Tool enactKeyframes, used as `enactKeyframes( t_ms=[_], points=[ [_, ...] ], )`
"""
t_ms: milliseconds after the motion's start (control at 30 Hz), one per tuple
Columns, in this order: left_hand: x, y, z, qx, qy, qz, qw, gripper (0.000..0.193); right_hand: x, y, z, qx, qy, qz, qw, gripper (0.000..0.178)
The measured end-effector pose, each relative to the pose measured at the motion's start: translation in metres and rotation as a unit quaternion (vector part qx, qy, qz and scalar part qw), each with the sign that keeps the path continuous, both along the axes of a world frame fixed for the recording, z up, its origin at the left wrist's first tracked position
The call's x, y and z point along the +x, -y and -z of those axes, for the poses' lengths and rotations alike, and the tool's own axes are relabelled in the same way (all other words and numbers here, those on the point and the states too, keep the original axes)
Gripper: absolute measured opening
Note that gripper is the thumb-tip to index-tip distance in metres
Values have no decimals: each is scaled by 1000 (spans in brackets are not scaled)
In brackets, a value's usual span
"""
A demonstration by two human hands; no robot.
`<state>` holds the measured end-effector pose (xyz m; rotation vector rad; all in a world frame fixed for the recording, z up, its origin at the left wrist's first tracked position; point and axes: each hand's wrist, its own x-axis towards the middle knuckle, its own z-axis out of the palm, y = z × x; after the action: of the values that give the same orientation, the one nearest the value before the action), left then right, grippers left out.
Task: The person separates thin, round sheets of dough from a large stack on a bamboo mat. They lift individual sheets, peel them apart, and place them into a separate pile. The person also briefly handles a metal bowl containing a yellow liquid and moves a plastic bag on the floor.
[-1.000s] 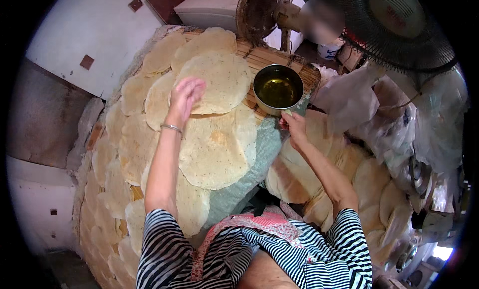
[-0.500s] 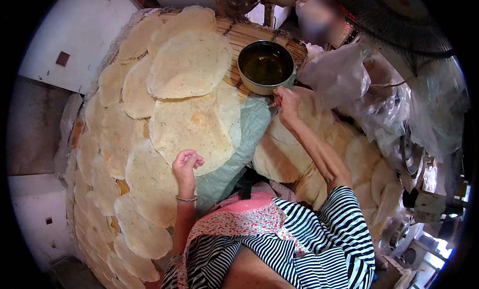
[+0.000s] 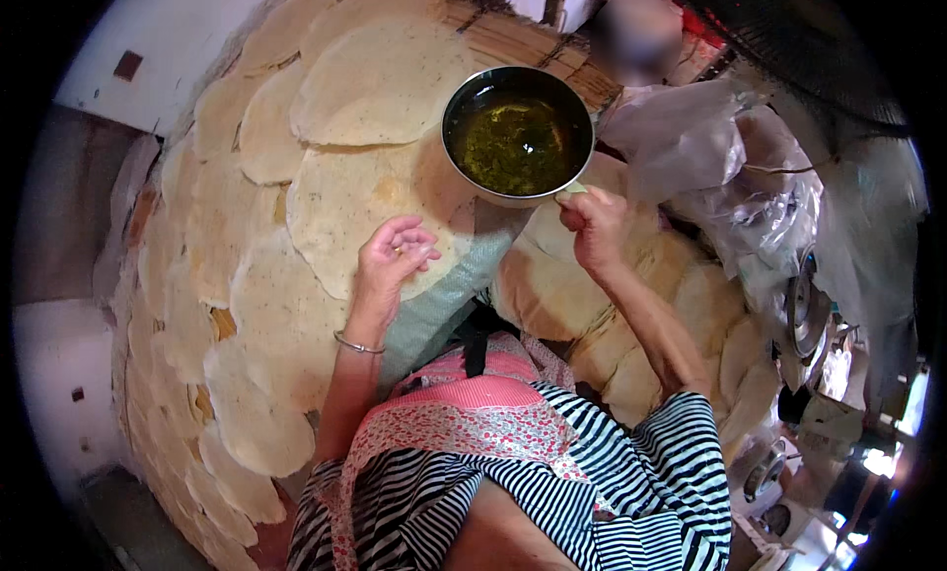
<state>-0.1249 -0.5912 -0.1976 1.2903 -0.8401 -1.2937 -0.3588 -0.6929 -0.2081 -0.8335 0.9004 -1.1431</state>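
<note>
My right hand (image 3: 597,226) is closed round the handle of a round saucepan (image 3: 505,199), light outside and dark inside. Yellowish-green liquid (image 3: 518,142) lies in it, its surface catching light. The pan is held up above the edge of a large, thin, pale flatbread (image 3: 345,206) with dark specks. Over that same bread hovers my left hand (image 3: 395,255), its fingers loosely bent and apart, with no object visible in them. Another round flatbread (image 3: 385,88) overlaps it on the far side. A grey-green woven sack (image 3: 444,290) runs between the breads in front of me.
Many overlapping flatbreads (image 3: 256,403) cover the left side, bordered by a white wall (image 3: 178,29). More breads (image 3: 552,285) lie to the right. Clear plastic bags (image 3: 700,167) hang beyond them, near a dark fan (image 3: 789,58). Slatted wood (image 3: 513,38) shows at the far side.
My right hand has raised the saucepan and brought it nearer, slightly left, over the bread's edge. My left hand has moved forward and its fingers have spread more.
</note>
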Motion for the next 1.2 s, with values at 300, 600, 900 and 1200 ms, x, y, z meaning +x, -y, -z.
enactKeyframes(
  t_ms=[300, 600, 900, 1200],
  points=[
    [2, -23, -21, -24, -330, 20, 943, 47, 2, -43, -83, -67, -35, -136, 988, 8],
    [14, -86, -25, -152, -285, -207, 923, 57, 18, -43, -143, -301, -129, -264, 907, 25],
    [28, -177, -8, -106, -218, -385, 890, 57, 31, -30, -170, -413, -92, -352, 835, 34],
    [23, -198, -3, -81, -221, -416, 878, 57, 27, -35, -193, -392, -133, -318, 853, 28]
  ],
)
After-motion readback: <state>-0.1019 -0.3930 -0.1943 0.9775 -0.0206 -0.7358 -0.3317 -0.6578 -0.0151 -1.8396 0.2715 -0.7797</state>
